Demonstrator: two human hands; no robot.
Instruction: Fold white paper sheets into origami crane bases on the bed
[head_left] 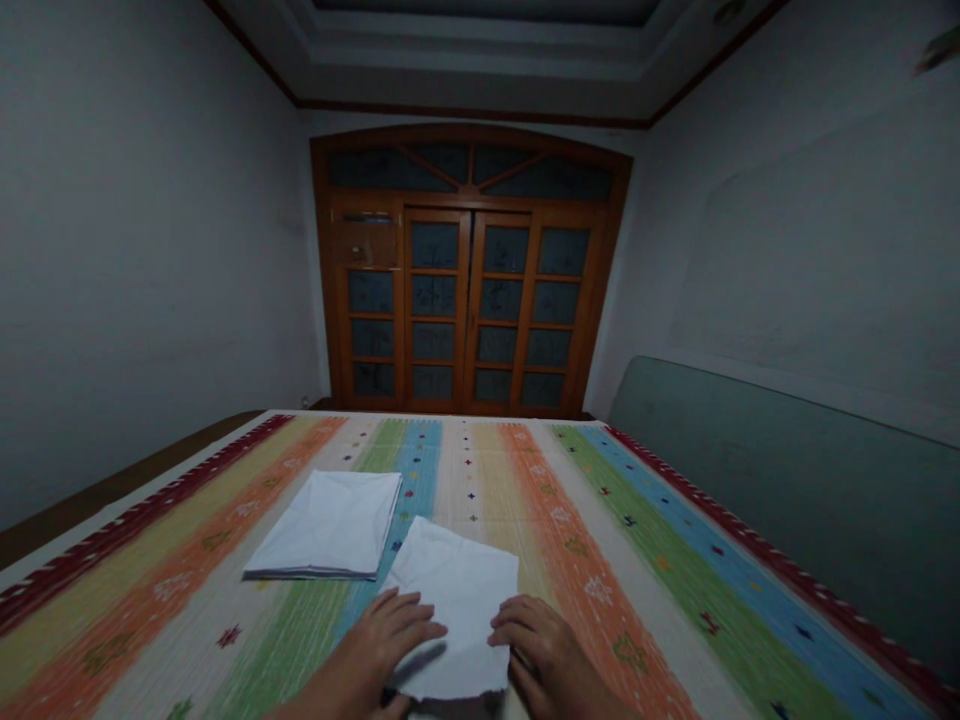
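A white sheet (457, 600), paper or cloth I cannot tell, lies in front of me with its uneven near edge slightly raised over a dark shadow. My left hand (382, 645) grips its left side, fingers across the top and thumb by the near corner. On the opposite side, my right hand (547, 650) is closed on the right edge, with some fingers above and others lower beside it. Beyond my left hand, a neat stack of folded white sheets (330, 525) rests on the table, close to the held sheet's far left corner.
A striped, multicoloured tablecloth (600, 540) covers the table. Along the right side stands a grey-green panel (750, 480) against the wall. Wooden doors with glass panes (469, 310) are at the far end. Plain walls rise on both sides.
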